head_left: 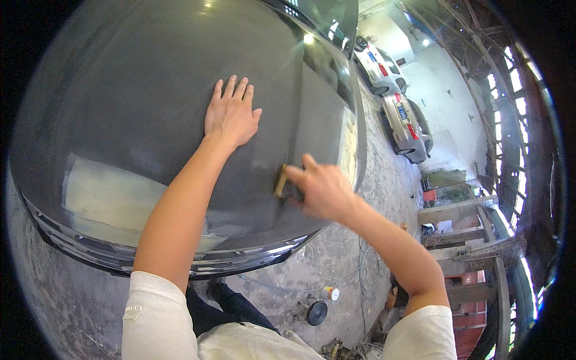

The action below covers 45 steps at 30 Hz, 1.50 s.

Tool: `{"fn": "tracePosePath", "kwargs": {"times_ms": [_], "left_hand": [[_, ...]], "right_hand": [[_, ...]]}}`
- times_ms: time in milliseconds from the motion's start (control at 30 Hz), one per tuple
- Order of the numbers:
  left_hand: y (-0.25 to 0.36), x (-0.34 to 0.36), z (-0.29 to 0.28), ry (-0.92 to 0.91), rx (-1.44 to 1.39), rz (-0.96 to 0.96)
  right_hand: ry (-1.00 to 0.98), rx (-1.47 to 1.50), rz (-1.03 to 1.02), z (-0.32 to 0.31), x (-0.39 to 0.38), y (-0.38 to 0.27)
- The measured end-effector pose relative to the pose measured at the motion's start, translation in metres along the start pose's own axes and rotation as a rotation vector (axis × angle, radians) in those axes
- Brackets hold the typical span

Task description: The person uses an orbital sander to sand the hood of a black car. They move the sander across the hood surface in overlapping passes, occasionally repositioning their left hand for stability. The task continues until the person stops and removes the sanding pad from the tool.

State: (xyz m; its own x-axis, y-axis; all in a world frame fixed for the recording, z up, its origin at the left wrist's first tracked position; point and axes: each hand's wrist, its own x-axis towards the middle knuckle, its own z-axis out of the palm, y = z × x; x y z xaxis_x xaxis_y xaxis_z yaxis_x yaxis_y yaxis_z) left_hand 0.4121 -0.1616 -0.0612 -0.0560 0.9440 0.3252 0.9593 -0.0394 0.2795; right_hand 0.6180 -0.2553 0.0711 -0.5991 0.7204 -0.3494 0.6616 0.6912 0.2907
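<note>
Car hood, dull dark grey, fills much of the head view, its front edge above the grille and nearest the person's body. A broad pale patch lies toward its front left, and a smaller pale area shows at the car's side, beyond the right hand.

The left hand lies palm down on the hood, fingers extended and slightly spread, grasping nothing. The right hand, blurred, is closed around what looks like a sanding block; its tan edge shows at the fingers, against the dark surface close to a lengthwise line in the panel. Whether that line is a crease or a seam, I cannot tell, and the block's underside is hidden.

As a judgement, the likeliest trouble is uneven pressure: if the block tips onto one edge, it could cut a groove or wear through the coating at that line. Working too long in one spot might leave a low area, and trapped grit could leave scratches. Too much weight on the flat left hand might smudge the surface or let it slide. On the floor, the loose hose and the small can behind the work could catch a foot if the person steps back.
</note>
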Motion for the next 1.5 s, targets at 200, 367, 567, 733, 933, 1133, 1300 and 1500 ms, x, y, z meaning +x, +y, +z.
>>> {"fn": "tracePosePath", "kwargs": {"times_ms": [200, 367, 567, 733, 933, 1133, 1300, 1500], "left_hand": [[-0.003, -0.011, -0.001, 0.014, 0.003, 0.022], [-0.007, -0.013, -0.003, 0.017, 0.008, 0.027], [-0.007, -0.011, 0.001, 0.050, 0.022, 0.017], [-0.005, -0.010, 0.004, 0.038, 0.024, 0.005], [-0.005, -0.010, 0.000, -0.001, 0.043, 0.011], [-0.002, -0.006, 0.005, 0.037, 0.092, -0.009], [0.000, -0.003, 0.008, 0.056, 0.203, -0.013], [-0.001, -0.005, 0.002, 0.042, 0.218, -0.003]], "right_hand": [[-0.028, 0.014, 0.005, 0.011, -0.016, -0.015], [0.100, -0.075, 0.239, -0.015, 0.058, 0.041], [0.135, -0.060, 0.257, -0.010, 0.062, 0.042], [0.100, -0.030, 0.038, 0.030, -0.028, -0.023], [0.206, 0.125, 0.007, 0.057, -0.059, -0.035], [0.512, 0.316, 0.441, 0.070, -0.002, 0.059], [0.544, 0.406, 0.367, 0.095, -0.033, 0.024], [0.608, 0.338, -0.047, 0.146, -0.092, -0.090]]}}
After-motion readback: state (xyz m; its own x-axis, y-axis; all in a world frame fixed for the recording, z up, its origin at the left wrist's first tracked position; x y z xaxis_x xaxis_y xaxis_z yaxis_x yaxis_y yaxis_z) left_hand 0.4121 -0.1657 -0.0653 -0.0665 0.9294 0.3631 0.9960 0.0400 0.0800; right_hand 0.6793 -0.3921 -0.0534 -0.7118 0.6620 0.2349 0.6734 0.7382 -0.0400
